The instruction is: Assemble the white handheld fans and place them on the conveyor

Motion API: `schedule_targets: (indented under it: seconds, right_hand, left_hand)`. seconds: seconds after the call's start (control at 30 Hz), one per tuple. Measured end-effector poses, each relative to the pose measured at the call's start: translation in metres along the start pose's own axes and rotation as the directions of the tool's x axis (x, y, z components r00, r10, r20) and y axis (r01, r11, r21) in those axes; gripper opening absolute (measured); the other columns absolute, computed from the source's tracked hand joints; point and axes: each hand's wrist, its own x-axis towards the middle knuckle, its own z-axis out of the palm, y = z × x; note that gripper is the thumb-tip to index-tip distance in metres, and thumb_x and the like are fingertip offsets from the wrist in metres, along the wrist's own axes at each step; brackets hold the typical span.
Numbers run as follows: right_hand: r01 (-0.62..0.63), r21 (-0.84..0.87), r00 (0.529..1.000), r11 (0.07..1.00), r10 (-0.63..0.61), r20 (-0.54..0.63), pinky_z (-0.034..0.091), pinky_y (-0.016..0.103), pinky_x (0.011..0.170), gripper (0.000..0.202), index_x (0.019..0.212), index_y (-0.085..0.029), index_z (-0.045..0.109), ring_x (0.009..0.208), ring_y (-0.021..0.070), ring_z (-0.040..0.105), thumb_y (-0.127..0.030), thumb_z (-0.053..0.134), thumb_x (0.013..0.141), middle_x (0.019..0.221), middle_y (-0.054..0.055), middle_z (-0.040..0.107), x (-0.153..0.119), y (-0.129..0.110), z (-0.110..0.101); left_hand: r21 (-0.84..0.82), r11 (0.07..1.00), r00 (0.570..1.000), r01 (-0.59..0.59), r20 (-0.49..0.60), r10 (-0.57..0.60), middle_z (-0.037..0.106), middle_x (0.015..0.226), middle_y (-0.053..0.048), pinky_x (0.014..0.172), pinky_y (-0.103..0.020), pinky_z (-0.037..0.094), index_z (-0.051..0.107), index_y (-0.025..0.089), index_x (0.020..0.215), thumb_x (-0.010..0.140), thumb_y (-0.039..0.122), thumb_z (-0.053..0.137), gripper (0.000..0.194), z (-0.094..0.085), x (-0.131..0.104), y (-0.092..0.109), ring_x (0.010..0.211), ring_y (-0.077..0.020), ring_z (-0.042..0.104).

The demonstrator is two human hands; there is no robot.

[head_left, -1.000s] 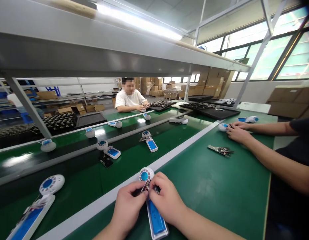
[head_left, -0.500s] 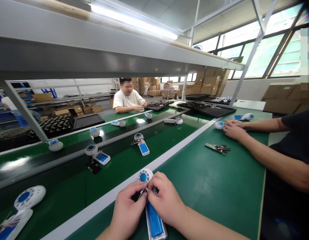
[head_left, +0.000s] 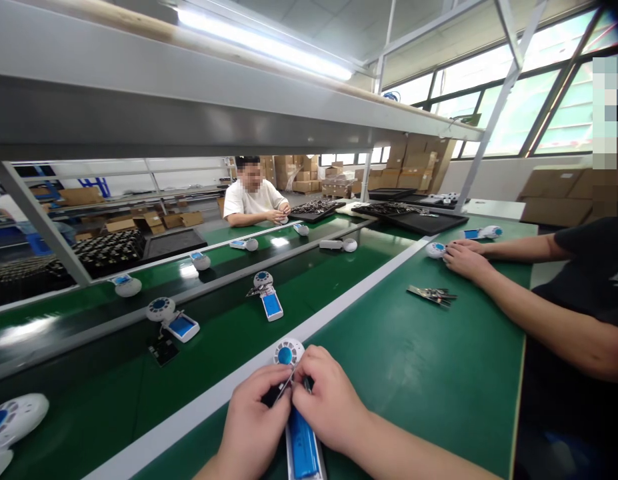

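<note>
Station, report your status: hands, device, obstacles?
Left hand pinches thin part; right hand beside, grip hidden. White device beneath. Loose parts apart, not in the way.

head-worn view, forward and down

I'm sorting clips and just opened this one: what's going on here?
Over a white-and-blue device, a person's left hand pinches a small thin part, too small to identify. The right hand's fingertips sit right beside it; what they hold is hidden. At the right, a co-worker's hands handle a similar device. More devices lie on the green belt.
</note>
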Motion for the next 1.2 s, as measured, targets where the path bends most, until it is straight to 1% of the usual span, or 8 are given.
schedule_targets:
  seconds: [0.17,0.4,0.63,0.77,0.93,1.07,1.13,1.2]
  right_hand:
    - [-0.034,-0.002,0.999,0.999,0.034,-0.037,0.04,0.029,0.071,0.02,0.063,-0.019,0.05,0.08,0.0179,0.053,0.0,0.054,0.068,0.078,0.001,0.057,0.0018,-0.0019,-0.0007]
    - [-0.006,-0.011,1.0,1.0,0.005,-0.022,0.039,0.028,0.07,0.02,0.062,-0.019,0.05,0.079,0.0171,0.052,0.0,0.055,0.065,0.076,0.0,0.057,0.0019,-0.0037,-0.0034]
    - [-0.011,-0.025,1.0,1.0,0.011,-0.026,0.038,0.028,0.069,0.02,0.062,-0.019,0.05,0.08,0.0172,0.052,0.0,0.055,0.062,0.075,0.0,0.057,-0.0009,-0.0006,0.0001]
    - [-0.01,-0.026,1.0,1.0,0.01,-0.024,0.039,0.029,0.07,0.02,0.061,-0.02,0.051,0.08,0.0174,0.052,0.0,0.055,0.064,0.075,0.0,0.058,-0.0009,-0.0013,0.0003]
    - [-0.01,-0.019,1.0,1.0,0.009,-0.024,0.04,0.028,0.071,0.02,0.062,-0.019,0.051,0.08,0.0172,0.053,0.0,0.055,0.066,0.076,0.0,0.058,-0.0007,-0.0018,0.0]
    - [-0.006,-0.016,1.0,1.0,0.006,-0.015,0.04,0.027,0.07,0.021,0.061,-0.019,0.051,0.08,0.0165,0.053,0.0,0.055,0.068,0.076,0.0,0.058,-0.001,-0.0011,-0.0002]
    - [-0.002,-0.018,1.0,1.0,0.002,-0.014,0.04,0.027,0.07,0.021,0.062,-0.019,0.053,0.079,0.0164,0.053,0.0,0.056,0.069,0.076,0.0,0.058,-0.0016,-0.0012,-0.0007]
    - [0.003,-0.023,1.0,1.0,-0.004,-0.019,0.04,0.028,0.071,0.021,0.063,-0.02,0.054,0.08,0.0168,0.053,0.0,0.057,0.069,0.077,0.0,0.058,-0.0023,-0.0017,-0.0015]
  left_hand:
    - [-0.018,1.0,1.0,0.025,0.02,-0.025,0.076,0.103,-0.008,0.091,-0.04,0.058,0.079,0.024,0.094,0.081,0.027,0.066,0.018,-0.0004,-0.0007,0.0002,0.097,-0.0251,0.072]
    - [-0.054,0.99,0.992,0.128,0.026,-0.127,0.077,0.102,-0.009,0.09,-0.04,0.058,0.079,0.022,0.092,0.08,0.03,0.066,0.02,-0.0004,0.0017,0.0055,0.094,-0.0262,0.072]
    - [-0.068,0.987,0.989,0.146,0.03,-0.144,0.076,0.105,-0.009,0.092,-0.04,0.057,0.078,0.022,0.094,0.08,0.032,0.066,0.021,-0.0002,0.0001,0.0029,0.097,-0.0262,0.071]
    - [-0.055,0.993,0.994,0.108,0.027,-0.107,0.076,0.105,-0.009,0.092,-0.04,0.057,0.078,0.022,0.094,0.081,0.031,0.066,0.02,-0.0004,0.0003,0.0018,0.098,-0.0262,0.072]
    - [-0.012,1.0,1.0,0.003,0.028,-0.003,0.077,0.103,-0.009,0.091,-0.038,0.058,0.079,0.023,0.093,0.083,0.027,0.063,0.019,-0.0012,0.0004,0.0036,0.096,-0.0249,0.072]
    - [0.022,0.998,0.997,-0.067,0.043,0.066,0.077,0.103,-0.008,0.09,-0.037,0.059,0.078,0.023,0.096,0.083,0.023,0.063,0.02,-0.0021,0.0001,0.0052,0.095,-0.0237,0.073]
    - [0.022,0.998,0.996,-0.067,0.055,0.065,0.077,0.103,-0.008,0.089,-0.036,0.059,0.078,0.023,0.097,0.084,0.023,0.062,0.021,-0.0028,0.0002,0.0064,0.096,-0.0236,0.073]
    - [0.015,0.999,0.998,-0.035,0.06,0.034,0.077,0.101,-0.008,0.088,-0.035,0.059,0.079,0.023,0.097,0.084,0.024,0.062,0.021,-0.0036,0.0007,0.0082,0.094,-0.0237,0.073]
